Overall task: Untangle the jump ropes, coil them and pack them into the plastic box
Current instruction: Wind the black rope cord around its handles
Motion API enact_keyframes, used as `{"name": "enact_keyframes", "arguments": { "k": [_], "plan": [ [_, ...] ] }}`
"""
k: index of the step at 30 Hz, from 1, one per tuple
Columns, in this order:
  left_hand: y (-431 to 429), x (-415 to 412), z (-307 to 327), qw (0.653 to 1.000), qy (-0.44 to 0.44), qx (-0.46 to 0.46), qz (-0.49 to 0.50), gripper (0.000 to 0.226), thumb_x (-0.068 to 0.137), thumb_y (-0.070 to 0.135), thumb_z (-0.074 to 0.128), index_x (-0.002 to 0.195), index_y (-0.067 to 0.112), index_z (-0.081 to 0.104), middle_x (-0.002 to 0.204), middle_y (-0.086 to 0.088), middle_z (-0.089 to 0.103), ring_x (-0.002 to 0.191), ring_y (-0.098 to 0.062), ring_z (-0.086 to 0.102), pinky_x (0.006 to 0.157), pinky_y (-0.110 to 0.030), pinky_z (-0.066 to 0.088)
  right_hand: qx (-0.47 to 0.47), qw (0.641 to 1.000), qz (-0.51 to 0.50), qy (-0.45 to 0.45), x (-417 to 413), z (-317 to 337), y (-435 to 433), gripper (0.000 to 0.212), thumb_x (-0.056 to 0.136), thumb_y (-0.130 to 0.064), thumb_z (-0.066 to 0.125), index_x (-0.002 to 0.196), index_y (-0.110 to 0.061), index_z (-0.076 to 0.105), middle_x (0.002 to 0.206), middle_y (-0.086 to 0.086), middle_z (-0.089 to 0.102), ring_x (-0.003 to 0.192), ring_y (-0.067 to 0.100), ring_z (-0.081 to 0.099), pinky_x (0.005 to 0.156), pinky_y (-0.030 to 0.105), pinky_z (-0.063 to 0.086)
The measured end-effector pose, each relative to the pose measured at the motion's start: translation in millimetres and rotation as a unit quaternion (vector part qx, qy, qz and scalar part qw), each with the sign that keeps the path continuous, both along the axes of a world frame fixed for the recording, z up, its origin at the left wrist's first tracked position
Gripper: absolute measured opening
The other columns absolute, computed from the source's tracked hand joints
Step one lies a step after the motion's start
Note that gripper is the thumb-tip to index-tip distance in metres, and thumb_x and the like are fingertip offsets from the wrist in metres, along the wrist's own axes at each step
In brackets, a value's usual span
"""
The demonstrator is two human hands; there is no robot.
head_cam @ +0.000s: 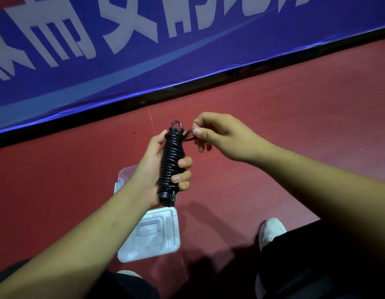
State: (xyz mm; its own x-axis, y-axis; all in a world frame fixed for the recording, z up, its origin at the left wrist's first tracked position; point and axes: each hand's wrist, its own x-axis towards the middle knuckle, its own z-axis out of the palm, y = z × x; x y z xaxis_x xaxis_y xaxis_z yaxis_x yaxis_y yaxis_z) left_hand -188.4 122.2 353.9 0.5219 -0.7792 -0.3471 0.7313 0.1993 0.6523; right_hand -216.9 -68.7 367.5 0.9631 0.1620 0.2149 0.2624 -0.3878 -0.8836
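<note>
Gripping coiled jump rope [172, 156], left hand [153, 175] half-hides plastic box [125, 172]; right hand [219, 134] pinches rope's loop.

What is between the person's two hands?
In the head view, the coiled black jump rope: the left hand grips the bundle, the right hand pinches a loop at its top.

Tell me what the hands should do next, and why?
Probably tuck the loop into the coil. The right hand pinches that loop at the coil's top; the left hand grips the wound coil, so only this end looks loose.
</note>
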Motion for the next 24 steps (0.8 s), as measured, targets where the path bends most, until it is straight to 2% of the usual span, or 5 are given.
{"name": "enact_keyframes", "arguments": {
  "k": [6, 13, 17, 20, 24],
  "plan": [
    [-1, 0, 3, 0.994, -0.086, 0.042, 0.045, 0.04, 0.094, 0.056, 0.037, 0.108, 0.027, 0.06, 0.067, -0.007, 0.049, 0.037, -0.019, 0.042, 0.045, -0.023, 0.04, 0.256, 0.96, -0.055, 0.101, -1, -1, 17, 0.02, 0.1, -0.011, 0.052, 0.082, -0.006, 0.058, 0.063, 0.008, 0.055, 0.053, 0.019, 0.052, 0.054, 0.026, 0.043],
    [-1, -3, 2, 0.989, -0.127, 0.045, 0.063, 0.049, 0.098, 0.057, 0.032, 0.124, 0.02, 0.053, 0.07, -0.01, 0.048, 0.041, -0.022, 0.045, 0.05, -0.028, 0.042, 0.288, 0.947, -0.053, 0.129, -1, 4, 15, 0.017, 0.096, -0.011, 0.059, 0.08, -0.006, 0.056, 0.065, 0.014, 0.051, 0.051, 0.019, 0.051, 0.053, 0.026, 0.042],
    [2, -3, 2, 0.977, -0.185, 0.053, 0.086, 0.046, 0.093, 0.063, 0.041, 0.113, 0.022, 0.047, 0.07, -0.008, 0.051, 0.044, -0.022, 0.049, 0.052, -0.029, 0.044, 0.294, 0.943, -0.056, 0.143, -2, 9, 17, 0.015, 0.096, -0.01, 0.057, 0.082, -0.006, 0.056, 0.063, 0.01, 0.051, 0.051, 0.018, 0.05, 0.052, 0.026, 0.041],
    [2, -3, 5, 0.965, -0.226, 0.067, 0.117, 0.023, 0.098, 0.048, 0.047, 0.105, 0.026, 0.048, 0.071, -0.013, 0.055, 0.05, -0.025, 0.051, 0.053, -0.031, 0.048, 0.357, 0.918, -0.059, 0.16, -3, 7, 19, 0.013, 0.094, -0.007, 0.059, 0.081, -0.007, 0.058, 0.063, 0.005, 0.053, 0.055, 0.015, 0.051, 0.052, 0.025, 0.041],
    [0, -6, 9, 0.957, -0.245, 0.106, 0.11, 0.028, 0.095, 0.043, 0.047, 0.113, 0.023, 0.055, 0.076, -0.014, 0.059, 0.054, -0.027, 0.056, 0.055, -0.033, 0.049, 0.444, 0.879, -0.037, 0.17, -3, 7, 21, 0.014, 0.095, -0.004, 0.054, 0.084, -0.003, 0.061, 0.081, 0.007, 0.068, 0.058, 0.015, 0.051, 0.053, 0.024, 0.043]
  ]
}}
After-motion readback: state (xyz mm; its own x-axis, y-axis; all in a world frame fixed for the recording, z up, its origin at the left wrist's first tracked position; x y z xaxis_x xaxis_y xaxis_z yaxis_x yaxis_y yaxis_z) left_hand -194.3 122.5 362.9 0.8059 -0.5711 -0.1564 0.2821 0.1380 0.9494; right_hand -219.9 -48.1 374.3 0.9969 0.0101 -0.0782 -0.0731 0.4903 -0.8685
